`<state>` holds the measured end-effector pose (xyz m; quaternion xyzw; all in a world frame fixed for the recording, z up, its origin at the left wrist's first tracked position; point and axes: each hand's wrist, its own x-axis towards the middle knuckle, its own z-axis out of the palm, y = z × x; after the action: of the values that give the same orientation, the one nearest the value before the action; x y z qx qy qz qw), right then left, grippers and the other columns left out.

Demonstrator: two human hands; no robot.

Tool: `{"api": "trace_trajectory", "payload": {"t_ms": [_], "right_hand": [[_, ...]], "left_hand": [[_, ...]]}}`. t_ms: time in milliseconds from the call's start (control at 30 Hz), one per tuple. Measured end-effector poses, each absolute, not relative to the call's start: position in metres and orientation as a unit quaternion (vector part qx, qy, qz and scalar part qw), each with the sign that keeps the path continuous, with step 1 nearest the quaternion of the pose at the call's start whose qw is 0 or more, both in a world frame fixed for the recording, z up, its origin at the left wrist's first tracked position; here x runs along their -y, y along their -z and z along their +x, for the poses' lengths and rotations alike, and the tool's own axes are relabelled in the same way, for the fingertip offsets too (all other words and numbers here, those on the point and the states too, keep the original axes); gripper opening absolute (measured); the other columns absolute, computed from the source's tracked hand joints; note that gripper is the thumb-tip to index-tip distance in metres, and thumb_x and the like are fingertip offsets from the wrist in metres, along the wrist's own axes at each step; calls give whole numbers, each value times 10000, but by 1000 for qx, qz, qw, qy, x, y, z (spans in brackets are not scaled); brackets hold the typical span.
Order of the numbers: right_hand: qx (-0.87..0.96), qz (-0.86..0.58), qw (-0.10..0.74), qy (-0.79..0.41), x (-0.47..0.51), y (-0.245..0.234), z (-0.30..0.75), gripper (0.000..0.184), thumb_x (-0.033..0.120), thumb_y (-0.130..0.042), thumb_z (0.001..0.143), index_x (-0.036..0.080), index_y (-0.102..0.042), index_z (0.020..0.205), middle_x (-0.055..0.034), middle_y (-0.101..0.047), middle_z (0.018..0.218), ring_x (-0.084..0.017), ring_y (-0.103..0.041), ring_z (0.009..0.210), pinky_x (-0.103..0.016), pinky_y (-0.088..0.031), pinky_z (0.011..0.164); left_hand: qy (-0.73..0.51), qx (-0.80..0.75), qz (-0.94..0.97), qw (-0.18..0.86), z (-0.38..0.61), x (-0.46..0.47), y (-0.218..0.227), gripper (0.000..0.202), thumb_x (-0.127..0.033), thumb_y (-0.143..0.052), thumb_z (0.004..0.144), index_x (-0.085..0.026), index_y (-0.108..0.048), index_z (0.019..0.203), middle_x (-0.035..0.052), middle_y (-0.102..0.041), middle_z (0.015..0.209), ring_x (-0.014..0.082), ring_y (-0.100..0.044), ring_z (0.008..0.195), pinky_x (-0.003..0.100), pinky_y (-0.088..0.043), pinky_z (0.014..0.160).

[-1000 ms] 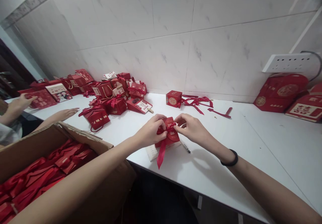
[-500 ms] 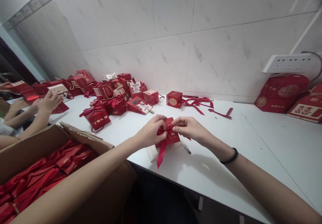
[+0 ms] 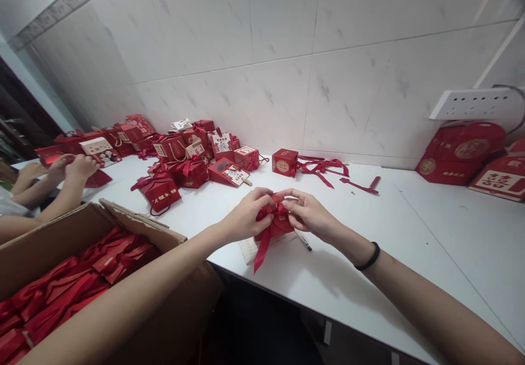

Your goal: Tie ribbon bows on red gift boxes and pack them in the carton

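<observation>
A small red gift box (image 3: 282, 226) sits on the white table (image 3: 410, 228) right in front of me, with a red ribbon (image 3: 261, 247) around its top and one tail hanging over the table's front edge. My left hand (image 3: 246, 215) pinches the ribbon on the left of the box. My right hand (image 3: 309, 212), a black band on its wrist, pinches the ribbon on the right. Both hands meet over the box top and hide the knot.
A cardboard carton (image 3: 135, 228) full of red ribbons stands at my lower left. Several finished red boxes (image 3: 184, 157) are heaped against the tiled wall; one red box (image 3: 284, 161) and loose ribbons (image 3: 324, 167) lie behind. Another person's hands (image 3: 69, 169) work at far left. A pen (image 3: 302, 240) lies beside the box.
My two hands have drawn closer together over the box top, fingers working the ribbon. The other person's hands at the left have come together near the red boxes.
</observation>
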<state>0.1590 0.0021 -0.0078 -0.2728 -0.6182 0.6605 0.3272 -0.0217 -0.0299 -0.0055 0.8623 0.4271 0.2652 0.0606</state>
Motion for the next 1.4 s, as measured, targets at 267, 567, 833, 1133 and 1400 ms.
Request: {"api": "trace_trajectory", "payload": {"t_ms": [267, 567, 833, 1133, 1400], "right_hand": [[664, -303, 320, -603, -4, 9, 160, 337, 460, -487, 810, 164, -518, 968, 88, -387, 387, -68, -324, 300, -163, -191, 306], [750, -328, 278, -503, -12, -2, 174, 224, 328, -613, 739, 135, -607, 851, 8, -564, 620, -52, -375, 390, -182, -250, 336], [781, -287, 266, -487, -10, -4, 176, 196, 346, -592, 768, 153, -626, 779, -18, -622, 711, -102, -506, 552, -211, -358, 462], [806, -322, 276, -413, -5, -4, 175, 115, 228, -547, 768, 170, -643, 744, -18, -641, 761, -144, -562, 654, -243, -405, 564], [837, -298, 245, -387, -9, -4, 179, 170, 260, -514, 805, 176, -637, 724, -13, -625, 741, -149, -536, 658, -264, -387, 604]], "left_hand": [[-271, -422, 861, 85, -22, 32, 4, 95, -117, -482, 754, -174, -521, 820, 88, -436, 1136, 181, -475, 1062, 337, -419, 945], [-261, -436, 858, 77, -22, 32, 5, 181, -129, -470, 767, -179, -561, 916, 96, -428, 1167, 198, -463, 1107, 364, -407, 961], [-267, -448, 849, 89, -22, 32, 2, 135, -138, -466, 780, -179, -571, 855, 87, -442, 1160, 203, -455, 1125, 367, -398, 971], [-267, -454, 843, 110, -21, 32, 1, 103, -129, -479, 761, -179, -542, 827, 91, -437, 1157, 204, -451, 1123, 382, -396, 971], [-268, -448, 846, 111, -22, 32, 2, 99, -129, -471, 768, -184, -535, 819, 83, -431, 1174, 207, -422, 1158, 373, -378, 989]]}}
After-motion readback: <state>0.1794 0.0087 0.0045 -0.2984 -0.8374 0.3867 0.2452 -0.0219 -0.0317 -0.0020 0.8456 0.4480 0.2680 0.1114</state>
